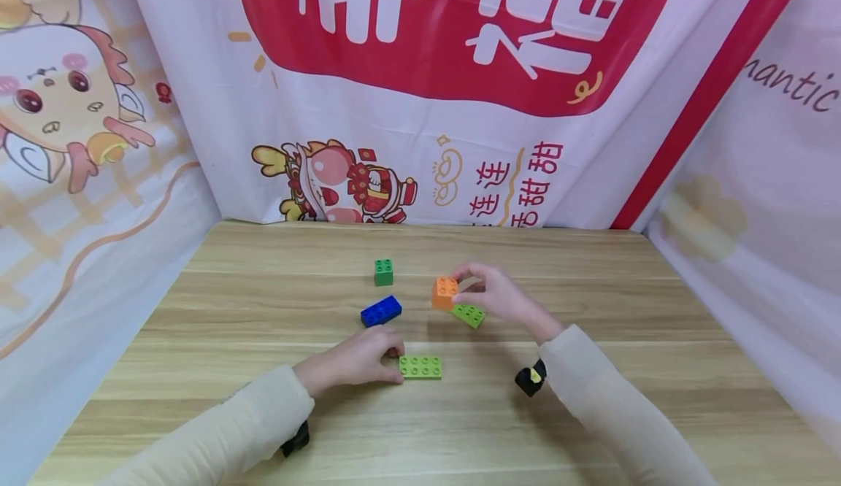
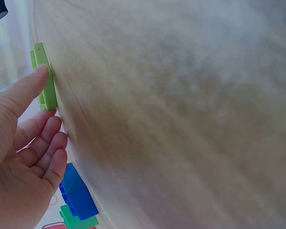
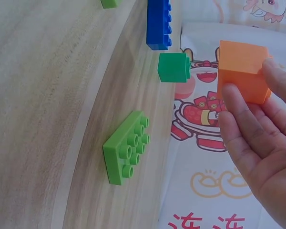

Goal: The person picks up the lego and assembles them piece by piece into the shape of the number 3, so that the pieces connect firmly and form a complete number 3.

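My right hand (image 1: 494, 295) grips an orange building brick (image 1: 444, 292) between thumb and fingers, raised above the table. In the right wrist view the orange brick (image 3: 243, 69) shows smooth sides, held clear of the wood. At the table's middle my left hand (image 1: 361, 358) pinches the left end of a flat light green brick (image 1: 420, 368), which lies studs up. The left wrist view has the thumb on this light green brick (image 2: 47, 90), the index fingertip by its near end. A second light green brick (image 1: 469, 315) lies behind the right hand, partly hidden by the orange one.
A dark blue brick (image 1: 381, 311) lies angled beyond the left hand. Farther back stands a small green brick (image 1: 384, 272). The wooden table (image 1: 263, 282) ends at a printed cloth (image 1: 420, 121) at the back, with more cloth on both sides.
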`<action>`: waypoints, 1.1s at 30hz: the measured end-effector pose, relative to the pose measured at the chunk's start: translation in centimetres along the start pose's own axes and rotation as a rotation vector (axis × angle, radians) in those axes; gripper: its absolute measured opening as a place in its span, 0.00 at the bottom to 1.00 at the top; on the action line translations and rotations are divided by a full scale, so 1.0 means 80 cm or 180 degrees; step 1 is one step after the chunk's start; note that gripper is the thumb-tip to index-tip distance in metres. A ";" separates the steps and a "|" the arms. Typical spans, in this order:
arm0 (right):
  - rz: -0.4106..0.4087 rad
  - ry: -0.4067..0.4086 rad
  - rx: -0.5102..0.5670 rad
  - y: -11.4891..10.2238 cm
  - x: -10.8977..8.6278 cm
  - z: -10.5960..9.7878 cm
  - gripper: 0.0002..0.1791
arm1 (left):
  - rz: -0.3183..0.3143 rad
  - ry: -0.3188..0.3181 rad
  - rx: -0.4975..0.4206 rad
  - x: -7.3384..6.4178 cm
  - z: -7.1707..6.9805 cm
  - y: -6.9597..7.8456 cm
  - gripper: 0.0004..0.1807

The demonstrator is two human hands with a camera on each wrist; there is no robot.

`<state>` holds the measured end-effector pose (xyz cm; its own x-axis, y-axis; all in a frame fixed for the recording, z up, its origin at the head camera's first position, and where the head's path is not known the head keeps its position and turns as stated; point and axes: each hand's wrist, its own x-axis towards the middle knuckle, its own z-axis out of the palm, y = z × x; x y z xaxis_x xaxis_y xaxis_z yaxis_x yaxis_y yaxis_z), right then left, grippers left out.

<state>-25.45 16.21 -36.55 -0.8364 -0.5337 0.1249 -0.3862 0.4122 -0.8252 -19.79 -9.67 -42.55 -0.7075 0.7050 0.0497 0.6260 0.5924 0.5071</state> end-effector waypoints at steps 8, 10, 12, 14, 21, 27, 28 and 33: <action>0.0146 0.0003 0.0059 -0.002 -0.010 0.006 0.17 | -0.0048 -0.0014 -0.0045 0.001 0.001 -0.001 0.14; 0.0187 0.0017 0.0055 -0.004 -0.012 0.008 0.17 | -0.0045 -0.0006 -0.0041 0.001 0.002 -0.001 0.14; 0.0140 -0.0002 0.0063 -0.004 -0.014 0.010 0.17 | -0.0046 -0.0003 -0.0034 0.001 0.002 -0.001 0.14; 0.0097 -0.0016 0.0083 -0.004 -0.016 0.011 0.17 | -0.0048 -0.0002 -0.0031 0.001 0.001 -0.001 0.14; 0.0080 -0.0083 0.0160 0.001 -0.022 0.014 0.18 | -0.0056 -0.0008 -0.0034 0.000 0.000 0.000 0.14; 0.0057 -0.0148 0.0250 0.002 -0.026 0.018 0.19 | -0.0085 -0.0027 -0.0039 0.000 0.001 -0.001 0.14; 0.0051 -0.0156 0.0258 0.002 -0.026 0.019 0.19 | -0.0091 -0.0030 -0.0046 -0.001 0.001 -0.001 0.14; 0.0087 -0.0191 0.0249 0.001 -0.030 0.022 0.19 | -0.0092 -0.0032 -0.0064 -0.001 0.001 -0.001 0.14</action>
<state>-22.84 16.25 -37.89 -0.8205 -0.5673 0.0705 -0.3302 0.3696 -0.8686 -19.75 -9.71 -42.69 -0.7218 0.6916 0.0262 0.5986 0.6048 0.5253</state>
